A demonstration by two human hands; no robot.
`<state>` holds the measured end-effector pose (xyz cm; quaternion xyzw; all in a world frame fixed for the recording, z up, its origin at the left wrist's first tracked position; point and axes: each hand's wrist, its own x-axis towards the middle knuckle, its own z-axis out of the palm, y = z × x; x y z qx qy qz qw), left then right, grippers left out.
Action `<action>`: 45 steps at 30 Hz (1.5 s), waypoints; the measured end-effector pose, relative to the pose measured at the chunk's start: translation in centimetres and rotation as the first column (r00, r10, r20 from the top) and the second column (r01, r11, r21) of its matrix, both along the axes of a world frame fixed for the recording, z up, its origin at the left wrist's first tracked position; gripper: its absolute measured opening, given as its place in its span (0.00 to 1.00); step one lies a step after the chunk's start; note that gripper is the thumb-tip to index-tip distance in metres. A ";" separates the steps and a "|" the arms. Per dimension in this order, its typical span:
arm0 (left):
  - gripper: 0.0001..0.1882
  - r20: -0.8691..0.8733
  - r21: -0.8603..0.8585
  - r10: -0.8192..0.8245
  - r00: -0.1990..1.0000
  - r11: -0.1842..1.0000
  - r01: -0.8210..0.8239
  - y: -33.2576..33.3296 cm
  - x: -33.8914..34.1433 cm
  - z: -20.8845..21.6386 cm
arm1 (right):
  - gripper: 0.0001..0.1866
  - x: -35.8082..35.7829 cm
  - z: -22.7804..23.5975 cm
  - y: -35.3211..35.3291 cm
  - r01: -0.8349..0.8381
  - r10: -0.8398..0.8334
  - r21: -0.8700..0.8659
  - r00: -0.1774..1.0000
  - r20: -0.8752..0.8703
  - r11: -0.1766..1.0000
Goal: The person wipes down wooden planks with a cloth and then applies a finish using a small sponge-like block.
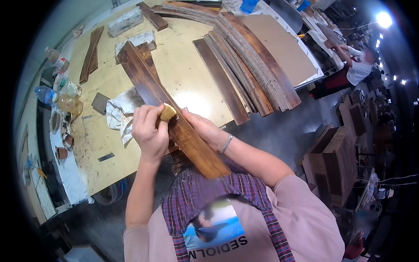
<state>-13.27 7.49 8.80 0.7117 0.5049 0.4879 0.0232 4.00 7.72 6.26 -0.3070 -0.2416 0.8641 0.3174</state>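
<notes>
A long brown wooden board (192, 142) slants from the table down to the front of my checked apron. My left hand (149, 131) pinches a small yellow sponge-like pad (168, 112) and presses it against the board's left side and face. On the opposite side, my right hand (204, 132) grips the board's right edge, its fingers partly hidden behind it. Another brown board (149, 59) shows beneath the far end, near a pale wrapped block (149, 38). Left of my left hand lies a crumpled white cloth (118, 112).
Stacked brown boards (244, 65) lie right on the table (94, 163). Two crossed boards (91, 54) and another wrapped block (125, 22) sit farther back. Several bottles (69, 104) and small cups (61, 152) line the left edge. A person (355, 65) works at far right.
</notes>
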 end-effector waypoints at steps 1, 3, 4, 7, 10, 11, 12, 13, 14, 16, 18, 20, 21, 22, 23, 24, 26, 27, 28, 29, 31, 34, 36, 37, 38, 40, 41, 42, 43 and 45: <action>0.16 0.000 0.018 -0.050 0.999 0.999 0.050 -0.3 0.3 0.2 | 0.23 -0.1 0.3 0.1 0.004 -0.004 0.010 1.000 -0.009 1.000; 0.15 -0.015 0.049 -0.157 0.988 0.986 0.157 -2.1 1.5 0.7 | 0.23 -0.2 0.1 0.3 0.078 -0.078 0.017 0.996 0.045 0.997; 0.14 -0.001 -0.002 -0.174 0.985 0.985 0.174 -2.6 1.9 0.9 | 0.23 0.0 -0.2 0.1 0.078 -0.079 0.021 0.996 0.046 0.997; 0.14 -0.048 0.000 -0.072 0.996 0.997 0.072 0.0 1.0 0.6 | 0.23 0.5 0.0 -0.2 0.064 -0.064 -0.001 0.998 0.018 0.998; 0.16 -0.038 0.019 -0.167 0.985 0.986 0.168 -1.3 1.9 0.8 | 0.23 0.2 0.1 -0.3 0.117 -0.119 0.027 0.989 0.084 0.993; 0.16 -0.047 0.036 -0.220 0.974 0.974 0.222 -2.3 2.2 0.9 | 0.23 0.3 -0.3 -0.3 0.102 -0.104 0.026 0.991 0.079 0.994; 0.15 -0.049 -0.024 -0.261 0.964 0.965 0.261 -2.9 2.0 0.6 | 0.23 0.5 -0.7 -0.3 0.087 -0.089 0.025 0.993 0.074 0.996; 0.15 0.047 -0.084 -0.220 0.974 0.971 0.223 -3.0 1.7 0.0 | 0.23 0.7 -1.1 -0.3 0.073 -0.074 0.021 0.995 0.071 0.997; 0.14 0.138 -0.144 -0.179 0.974 0.969 0.199 -2.7 1.2 -0.5 | 0.24 0.8 -0.6 -0.3 0.089 -0.088 -0.013 0.996 0.028 0.996; 0.14 0.451 -0.323 -0.065 0.890 0.918 0.230 -1.8 -0.6 -1.5 | 0.26 1.9 0.0 -0.2 0.003 -0.003 0.009 1.000 -0.028 1.000; 0.18 0.694 -0.460 0.173 0.699 0.853 0.246 -1.0 -1.7 -1.1 | 0.29 3.4 0.2 0.0 0.023 -0.018 0.029 0.988 -0.154 0.999; 0.19 0.747 -0.461 0.220 0.628 0.852 0.249 -1.2 -4.0 -2.0 | 0.26 2.3 -2.0 0.8 0.083 -0.126 0.215 0.973 0.193 0.973; 0.19 0.844 -0.435 0.221 0.488 0.815 0.383 -1.5 -5.9 -4.6 | 0.24 2.0 -2.0 0.9 0.072 -0.202 0.387 0.930 0.306 0.919; 0.22 0.854 -0.457 0.248 0.458 0.778 0.431 -1.0 -6.7 -7.1 | 0.22 2.7 -3.9 1.6 0.115 -0.190 0.382 0.968 0.165 0.917; 0.24 0.785 -0.572 0.357 0.506 0.732 0.370 -2.2 -6.5 -5.3 | 0.21 2.1 -2.6 2.0 0.026 -0.103 0.422 0.982 0.160 0.906; 0.26 0.887 -0.460 0.334 0.319 0.705 0.540 -1.9 -8.0 -8.2 | 0.25 1.8 -1.3 1.8 0.084 -0.117 0.337 0.990 0.078 0.938; 0.26 0.833 -0.507 0.339 0.438 0.784 0.357 -3.1 -2.4 -3.4 | 0.25 2.2 1.0 2.3 0.035 -0.026 0.257 0.999 -0.039 0.966; 0.26 0.853 -0.485 0.330 0.405 0.789 0.377 -2.9 -1.8 -3.0 | 0.24 1.2 0.1 2.9 0.082 -0.074 0.318 0.997 -0.037 0.944; 0.25 0.862 -0.480 0.342 0.374 0.789 0.383 -3.4 -2.0 -3.2 | 0.24 1.2 1.0 2.9 0.063 -0.040 0.288 0.996 -0.084 0.956; 0.24 0.871 -0.473 0.356 0.338 0.794 0.382 -3.9 -2.5 -3.5 | 0.24 1.0 2.0 2.9 0.033 0.002 0.261 0.991 -0.131 0.965; 0.23 0.879 -0.474 0.400 0.261 0.794 0.380 -5.6 -4.3 -4.4 | 0.21 -1.6 0.5 3.9 0.057 -0.047 0.357 0.998 -0.036 0.932; 0.26 0.895 -0.446 0.383 0.229 0.755 0.481 -7.5 -10.5 -7.3 | 0.15 -6.1 -0.8 3.3 0.051 -0.191 0.575 0.964 0.186 0.816; 0.24 0.852 -0.521 0.425 0.306 0.749 0.411 -6.5 -12.7 -8.4 | 0.12 -6.7 -0.3 2.9 0.110 -0.154 0.412 0.985 0.075 0.905; 0.19 0.930 -0.362 0.260 0.259 0.767 0.530 -6.2 -14.7 -9.6 | 0.14 -7.2 1.2 2.6 0.100 -0.139 0.342 0.986 0.092 0.935; 0.17 0.910 -0.414 0.358 0.209 0.800 0.433 -5.9 -14.5 -8.3 | 0.17 -7.9 2.4 2.4 0.134 -0.159 0.271 0.985 0.074 0.953; 0.16 0.890 -0.456 0.405 0.210 0.804 0.381 -5.4 -15.4 -6.1 | 0.19 -10.5 1.9 2.1 0.155 -0.187 0.278 0.978 0.094 0.948; 0.16 0.895 -0.444 0.368 0.252 0.793 0.418 -6.5 -17.7 -6.0 | 0.20 -12.2 2.2 1.5 0.149 -0.201 0.323 0.970 0.135 0.935; 0.16 0.895 -0.441 0.358 0.266 0.799 0.408 -7.5 -20.3 -6.1 | 0.20 -14.0 2.1 1.3 0.122 -0.168 0.290 0.976 0.138 0.949; 0.17 0.898 -0.432 0.346 0.271 0.806 0.404 -8.5 -22.3 -6.7 | 0.20 -15.5 1.2 1.4 0.094 -0.137 0.260 0.979 0.153 0.961; 0.16 0.897 -0.436 0.350 0.270 0.798 0.416 -9.7 -26.0 -7.4 | 0.19 -18.6 -0.4 1.6 0.076 -0.122 0.220 0.971 0.204 0.973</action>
